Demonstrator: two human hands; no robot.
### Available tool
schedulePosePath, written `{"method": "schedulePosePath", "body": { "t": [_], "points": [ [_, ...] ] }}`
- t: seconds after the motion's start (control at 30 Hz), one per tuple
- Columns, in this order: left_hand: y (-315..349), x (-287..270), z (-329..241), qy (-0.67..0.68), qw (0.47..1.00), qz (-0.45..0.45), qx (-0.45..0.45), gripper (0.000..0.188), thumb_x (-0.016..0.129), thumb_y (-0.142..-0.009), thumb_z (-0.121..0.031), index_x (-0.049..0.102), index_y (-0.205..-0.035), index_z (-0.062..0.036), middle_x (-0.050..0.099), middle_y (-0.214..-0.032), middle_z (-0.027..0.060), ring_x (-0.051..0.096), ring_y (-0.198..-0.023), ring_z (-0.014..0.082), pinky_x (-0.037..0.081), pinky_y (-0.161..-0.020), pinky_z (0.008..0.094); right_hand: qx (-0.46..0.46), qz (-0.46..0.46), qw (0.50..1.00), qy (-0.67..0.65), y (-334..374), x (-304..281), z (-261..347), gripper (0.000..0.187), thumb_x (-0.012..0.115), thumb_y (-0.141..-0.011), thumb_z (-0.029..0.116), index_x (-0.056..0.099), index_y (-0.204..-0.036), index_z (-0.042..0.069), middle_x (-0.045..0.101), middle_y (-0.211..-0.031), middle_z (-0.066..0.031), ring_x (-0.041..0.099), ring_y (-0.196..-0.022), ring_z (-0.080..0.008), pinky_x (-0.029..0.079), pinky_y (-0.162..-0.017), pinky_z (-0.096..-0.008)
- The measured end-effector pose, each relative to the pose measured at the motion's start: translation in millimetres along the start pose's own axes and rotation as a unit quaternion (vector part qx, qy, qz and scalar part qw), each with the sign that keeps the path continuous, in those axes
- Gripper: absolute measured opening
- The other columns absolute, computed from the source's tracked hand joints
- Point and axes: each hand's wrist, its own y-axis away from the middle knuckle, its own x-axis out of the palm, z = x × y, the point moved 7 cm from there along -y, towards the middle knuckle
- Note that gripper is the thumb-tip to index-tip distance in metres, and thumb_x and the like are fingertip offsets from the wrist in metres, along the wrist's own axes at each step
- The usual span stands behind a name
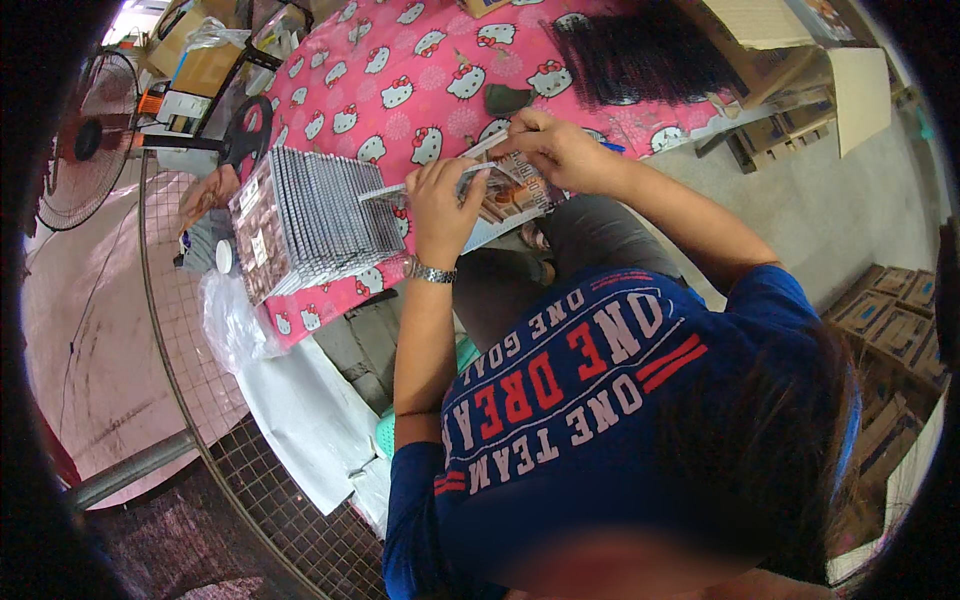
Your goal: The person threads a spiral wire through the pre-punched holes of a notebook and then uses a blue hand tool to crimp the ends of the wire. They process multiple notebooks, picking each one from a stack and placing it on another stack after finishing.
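Note:
A notebook with a printed photo cover (515, 195) lies tilted over my lap at the table's near edge. My left hand (440, 200) is closed on its left side, thumb on the cover. My right hand (560, 150) pinches at its upper edge; whatever is between those fingertips is too small to make out. Left of my left hand stands a tall stack of spiral-bound notebooks (335, 215), its coiled edges showing. Just beyond my right hand, a small dark grey-green piece (508, 98) rests on the pink patterned tablecloth (400, 95).
A bundle of thin black strands (640, 55) spreads over the far right of the table. Cardboard boxes (780, 60) stand behind it, with more cartons (890, 320) low at the right. A fan (88, 140) and a wire mesh frame (165, 270) are at the left.

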Motion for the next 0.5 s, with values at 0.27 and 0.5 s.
{"method": "schedulePosePath", "body": {
  "t": [0.27, 0.5],
  "points": [
    [0.4, -0.6, -1.6, 0.006, 1.000, 0.001, 0.002, 0.017, 0.069, -0.081, -0.021, 0.067, -0.092, -0.0086, 0.067, -0.090, 0.0074, 0.059, -0.087, 0.0255, 0.037, -0.084, 0.0377, 0.046, 0.031, 0.998, -0.003, 3.5, -0.3, 0.6, 0.045, 0.056, -0.074, -0.011, 0.068, -0.111, 0.011, 0.057, -0.091, -0.0134, 0.058, -0.090, -0.0291, 0.048, -0.079, -0.0374],
    [4.0, 0.0, -5.3, -0.008, 0.999, -0.021, 0.024, 0.017, 0.070, -0.080, -0.021, 0.067, -0.091, -0.0082, 0.067, -0.089, 0.0070, 0.060, -0.086, 0.0246, 0.037, -0.083, 0.0377, 0.084, 0.006, 0.994, -0.070, 6.4, 6.4, -7.8, 0.042, 0.058, -0.080, -0.007, 0.066, -0.116, 0.011, 0.057, -0.095, -0.0134, 0.056, -0.090, -0.0282, 0.045, -0.082, -0.0374]
  ]
}}
